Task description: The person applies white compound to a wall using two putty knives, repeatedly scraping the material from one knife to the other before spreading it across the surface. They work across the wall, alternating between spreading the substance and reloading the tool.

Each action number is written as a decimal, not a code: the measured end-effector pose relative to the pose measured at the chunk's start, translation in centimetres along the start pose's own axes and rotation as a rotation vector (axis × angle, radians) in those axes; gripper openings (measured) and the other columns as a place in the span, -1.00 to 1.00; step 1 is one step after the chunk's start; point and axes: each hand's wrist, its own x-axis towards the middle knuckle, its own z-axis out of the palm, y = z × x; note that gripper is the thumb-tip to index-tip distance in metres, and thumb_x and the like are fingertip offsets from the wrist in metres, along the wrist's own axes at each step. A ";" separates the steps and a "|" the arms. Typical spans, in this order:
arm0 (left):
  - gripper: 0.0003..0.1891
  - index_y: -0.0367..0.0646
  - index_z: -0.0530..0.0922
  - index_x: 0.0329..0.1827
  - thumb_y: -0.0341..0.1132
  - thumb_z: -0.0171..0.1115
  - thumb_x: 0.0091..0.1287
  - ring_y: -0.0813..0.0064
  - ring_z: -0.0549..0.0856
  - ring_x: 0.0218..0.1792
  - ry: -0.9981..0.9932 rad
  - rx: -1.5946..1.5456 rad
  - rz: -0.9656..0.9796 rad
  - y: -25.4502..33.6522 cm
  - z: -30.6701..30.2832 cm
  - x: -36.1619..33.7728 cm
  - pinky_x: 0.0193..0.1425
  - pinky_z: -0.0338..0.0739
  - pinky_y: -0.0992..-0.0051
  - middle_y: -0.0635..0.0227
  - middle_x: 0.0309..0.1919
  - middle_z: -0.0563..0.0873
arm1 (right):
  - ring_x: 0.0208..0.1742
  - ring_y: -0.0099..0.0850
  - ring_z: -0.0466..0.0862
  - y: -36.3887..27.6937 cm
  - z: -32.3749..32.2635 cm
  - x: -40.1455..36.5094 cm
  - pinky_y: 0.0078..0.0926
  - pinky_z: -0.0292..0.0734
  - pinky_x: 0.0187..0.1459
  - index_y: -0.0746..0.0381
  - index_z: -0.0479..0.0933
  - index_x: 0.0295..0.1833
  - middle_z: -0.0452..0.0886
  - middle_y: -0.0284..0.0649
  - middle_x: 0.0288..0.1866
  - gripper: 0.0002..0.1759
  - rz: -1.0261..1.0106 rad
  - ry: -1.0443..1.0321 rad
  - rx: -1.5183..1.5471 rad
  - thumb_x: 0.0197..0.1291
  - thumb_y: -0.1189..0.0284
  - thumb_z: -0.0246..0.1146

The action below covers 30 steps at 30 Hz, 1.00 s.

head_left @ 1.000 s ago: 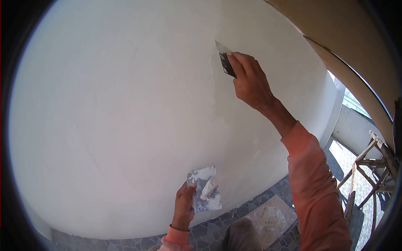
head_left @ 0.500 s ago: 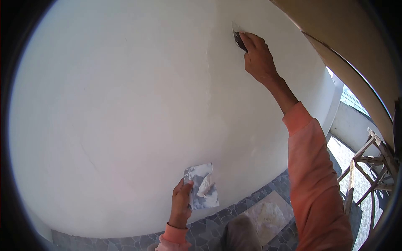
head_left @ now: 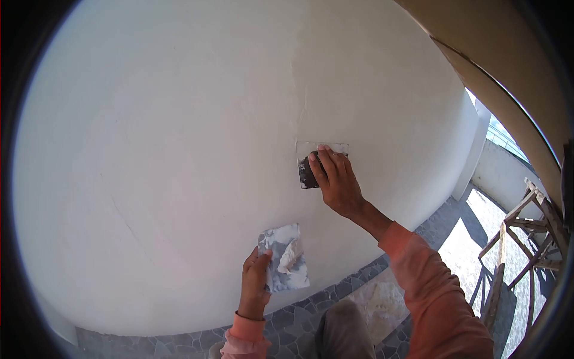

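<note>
My right hand (head_left: 339, 184) presses a flat, dark-handled scraper (head_left: 306, 175) against the pale wall (head_left: 197, 137), just right of its middle, fingers spread over the blade. A thin raised line runs up the wall above the blade. Lower down, my left hand (head_left: 256, 276) grips the left edge of a flat metal plate (head_left: 281, 245) smeared with white paste. A thick lump of paste (head_left: 291, 257) sits on the plate's right part.
Dark stone-patterned floor (head_left: 293, 328) runs along the wall's foot, with a stained board (head_left: 379, 302) on it. My knee (head_left: 345, 332) shows at the bottom. A wooden trestle (head_left: 526, 233) stands at the right, and a brown surface (head_left: 508, 54) slopes across the upper right.
My right hand has come down the wall with the scraper, whose blade now shows broad and flat. My left hand and the plate have shifted slightly up and left.
</note>
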 end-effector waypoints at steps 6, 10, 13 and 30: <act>-0.65 -0.40 0.45 0.32 -0.41 0.06 0.57 0.32 0.80 -0.01 0.022 -0.010 0.003 0.0 0.4 -0.1 0.06 0.75 0.35 0.14 0.07 0.74 | 0.28 -0.05 0.57 2.4 -4.1 4.1 -0.06 0.49 0.29 0.46 0.38 0.45 0.46 0.05 0.36 -0.37 0.052 0.150 0.123 0.22 0.77 0.18; -0.65 -0.41 0.43 0.33 -0.41 0.04 0.58 0.31 0.80 -0.01 0.021 -0.009 -0.019 -0.1 0.0 0.1 0.06 0.75 0.35 0.12 0.08 0.73 | 0.29 -0.09 0.54 9.2 -4.2 11.4 -0.10 0.47 0.31 0.41 0.35 0.48 0.45 -0.04 0.34 -0.31 0.199 0.269 0.001 0.16 0.72 0.21; -0.65 -0.41 0.42 0.34 -0.42 0.03 0.58 0.30 0.80 0.00 0.003 -0.021 -0.007 -0.1 -0.1 0.0 0.06 0.76 0.35 0.11 0.08 0.73 | 0.29 -0.09 0.52 12.4 -3.0 13.9 -0.08 0.47 0.31 0.39 0.36 0.47 0.42 -0.05 0.36 -0.34 0.249 0.258 -0.013 0.20 0.69 0.20; -0.64 -0.38 0.46 0.34 -0.41 0.04 0.56 0.36 0.78 0.01 0.015 0.029 0.030 0.1 0.2 -0.2 0.10 0.72 0.38 0.17 0.08 0.73 | 0.33 -0.01 0.52 -0.9 0.2 2.6 -0.02 0.49 0.26 0.46 0.45 0.40 0.45 0.13 0.40 -0.48 0.057 0.128 0.037 0.32 0.63 0.18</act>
